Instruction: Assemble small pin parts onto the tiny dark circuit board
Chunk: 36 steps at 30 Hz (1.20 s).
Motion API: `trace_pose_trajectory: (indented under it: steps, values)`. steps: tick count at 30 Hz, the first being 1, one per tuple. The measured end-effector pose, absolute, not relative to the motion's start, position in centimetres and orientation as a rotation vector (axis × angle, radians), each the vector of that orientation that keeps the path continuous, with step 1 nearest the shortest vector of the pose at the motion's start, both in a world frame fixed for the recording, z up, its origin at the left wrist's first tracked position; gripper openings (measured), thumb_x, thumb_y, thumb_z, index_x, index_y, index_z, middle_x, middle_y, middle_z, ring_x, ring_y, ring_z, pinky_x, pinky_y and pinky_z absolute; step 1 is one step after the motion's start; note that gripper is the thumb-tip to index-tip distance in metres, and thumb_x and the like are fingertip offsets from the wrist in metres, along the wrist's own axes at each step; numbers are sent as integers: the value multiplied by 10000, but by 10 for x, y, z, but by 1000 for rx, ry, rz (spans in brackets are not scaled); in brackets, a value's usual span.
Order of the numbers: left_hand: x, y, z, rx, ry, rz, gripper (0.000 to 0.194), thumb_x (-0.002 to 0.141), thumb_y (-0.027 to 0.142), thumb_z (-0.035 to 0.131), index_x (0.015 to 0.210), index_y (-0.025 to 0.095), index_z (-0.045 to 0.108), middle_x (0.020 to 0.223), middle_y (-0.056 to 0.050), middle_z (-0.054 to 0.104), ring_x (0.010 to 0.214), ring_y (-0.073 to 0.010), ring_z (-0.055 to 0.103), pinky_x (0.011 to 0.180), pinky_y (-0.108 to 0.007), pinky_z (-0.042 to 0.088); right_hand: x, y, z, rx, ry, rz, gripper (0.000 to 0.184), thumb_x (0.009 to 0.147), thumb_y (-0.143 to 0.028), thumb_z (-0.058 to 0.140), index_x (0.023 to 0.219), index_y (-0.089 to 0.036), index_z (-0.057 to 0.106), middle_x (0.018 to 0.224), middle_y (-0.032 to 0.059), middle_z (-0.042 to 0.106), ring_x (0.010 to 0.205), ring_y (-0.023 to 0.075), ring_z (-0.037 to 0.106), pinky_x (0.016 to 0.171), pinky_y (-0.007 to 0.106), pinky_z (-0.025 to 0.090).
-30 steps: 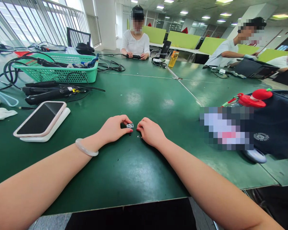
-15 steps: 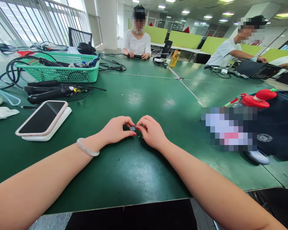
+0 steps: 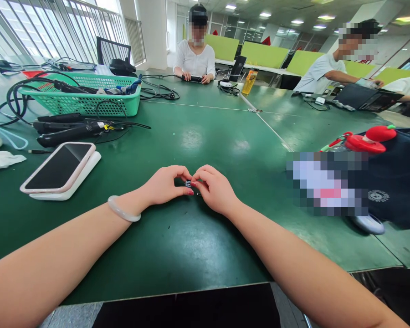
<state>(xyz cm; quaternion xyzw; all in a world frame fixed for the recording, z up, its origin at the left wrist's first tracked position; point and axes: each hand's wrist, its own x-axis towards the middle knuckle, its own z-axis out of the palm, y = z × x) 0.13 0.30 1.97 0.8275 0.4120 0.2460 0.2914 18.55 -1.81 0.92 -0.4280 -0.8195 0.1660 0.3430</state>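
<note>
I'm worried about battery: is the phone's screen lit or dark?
Dark: the phone's screen shows black, with no lit picture on it. Whether its power is on, I cannot tell.

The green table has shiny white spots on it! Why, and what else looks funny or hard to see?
In the head view, pale glare shows on the green table, probably light reflecting; in the head view, blocky squares hide something beside the navy bag; in the head view, the patterned piece in the left hand is too small to make out.
</note>
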Motion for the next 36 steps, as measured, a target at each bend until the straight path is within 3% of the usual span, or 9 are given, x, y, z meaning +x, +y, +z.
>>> trace_pose_trajectory:
  steps: [12, 28, 36]
  values:
    - [0, 4, 18, 2193, 1080, 695, 292, 677, 384, 681, 898, 204, 616, 889, -4, 662, 829, -172, 610, 789, -316, 463, 186, -17, 9, -1178, -1968, 616, 42, 782, -225, 578, 815, -203, 564, 779, -26, 560, 548, 71, 425, 578, 226, 385]
    - [0, 5, 18, 2225, 1059, 627, 283, 668, 374, 695, 877, 202, 614, 864, -1, 662, 813, -173, 613, 781, -316, 460, 186, -17, 8, -1223, -1993, 663, 94, 786, -294, 584, 800, -203, 562, 750, -28, 570, 568, 81, 446, 577, 227, 375]
    - [-1, 9, 16, 2135, 1351, 696, 229, 704, 358, 647, 878, 212, 617, 870, -4, 674, 824, -176, 618, 776, -313, 457, 188, -17, 4, -1278, -2220, 425, 114, 807, -295, 590, 876, -223, 647, 888, 3, 592, 700, 103, 521, 664, 246, 406]
